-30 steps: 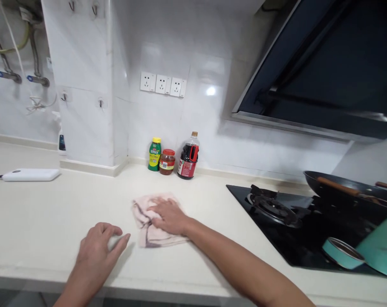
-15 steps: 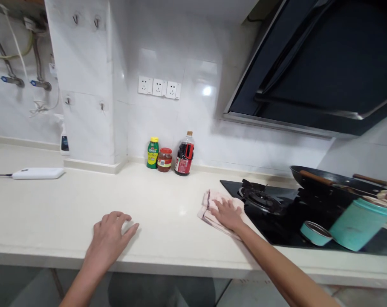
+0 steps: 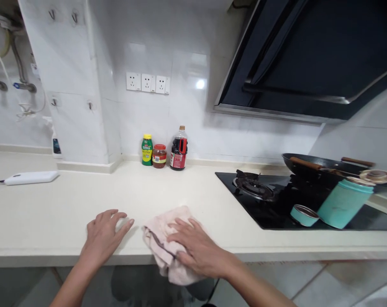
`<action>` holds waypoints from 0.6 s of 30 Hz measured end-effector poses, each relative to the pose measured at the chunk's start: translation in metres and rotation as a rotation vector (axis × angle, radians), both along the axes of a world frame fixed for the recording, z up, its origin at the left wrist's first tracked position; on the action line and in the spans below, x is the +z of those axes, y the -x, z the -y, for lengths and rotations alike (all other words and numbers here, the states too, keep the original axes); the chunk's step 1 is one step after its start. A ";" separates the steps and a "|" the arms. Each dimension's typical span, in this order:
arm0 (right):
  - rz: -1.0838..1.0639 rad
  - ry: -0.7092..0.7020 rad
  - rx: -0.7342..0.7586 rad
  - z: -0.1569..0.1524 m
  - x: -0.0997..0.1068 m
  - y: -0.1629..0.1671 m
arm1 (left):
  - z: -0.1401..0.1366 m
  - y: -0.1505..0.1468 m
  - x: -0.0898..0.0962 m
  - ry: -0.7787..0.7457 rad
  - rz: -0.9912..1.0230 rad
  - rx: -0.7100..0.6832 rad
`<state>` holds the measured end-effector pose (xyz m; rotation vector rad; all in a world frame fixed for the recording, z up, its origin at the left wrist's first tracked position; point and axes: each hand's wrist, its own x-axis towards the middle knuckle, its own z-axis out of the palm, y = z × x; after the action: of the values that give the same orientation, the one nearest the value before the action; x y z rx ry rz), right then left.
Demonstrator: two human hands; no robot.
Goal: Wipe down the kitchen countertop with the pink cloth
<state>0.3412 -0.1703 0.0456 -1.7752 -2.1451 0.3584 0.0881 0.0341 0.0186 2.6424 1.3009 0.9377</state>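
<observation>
Lying open on the cloth point(image 3: 164, 224), presumably to spread pressure, is the right hand point(image 3: 196, 250); left of the cloth, the open left hand point(image 3: 104, 234).

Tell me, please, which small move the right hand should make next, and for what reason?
Probably the right hand should slide the cloth a little away from the person, fully onto the counter. The cloth's near part hangs past the counter's front edge, and the hand lies on top with fingers spread, so pushing inward seems easy.
</observation>
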 end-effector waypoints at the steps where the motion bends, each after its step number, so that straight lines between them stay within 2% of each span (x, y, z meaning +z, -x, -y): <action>1: 0.024 -0.009 -0.062 0.016 -0.007 -0.015 | 0.000 0.000 0.000 0.004 0.007 -0.004; 6: 0.234 -0.123 -0.451 0.100 -0.055 -0.106 | 0.001 -0.002 0.000 0.001 0.013 -0.028; 9: 0.324 -0.176 -0.566 0.124 -0.074 -0.149 | 0.001 -0.003 -0.003 -0.013 0.017 -0.043; 11: 0.356 -0.169 -0.593 0.119 -0.077 -0.167 | -0.001 -0.003 -0.008 -0.050 0.029 -0.050; 13: 0.363 -0.127 -0.626 0.098 -0.075 -0.179 | -0.004 -0.002 -0.015 -0.114 0.049 -0.053; 18: 0.410 -0.038 -0.737 0.011 -0.063 -0.215 | -0.009 0.002 -0.028 -0.296 0.082 -0.101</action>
<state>0.5559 -0.1814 -0.0169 -2.6062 -1.5148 -0.2503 0.0865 0.0428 -0.0097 2.8136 1.0727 1.2974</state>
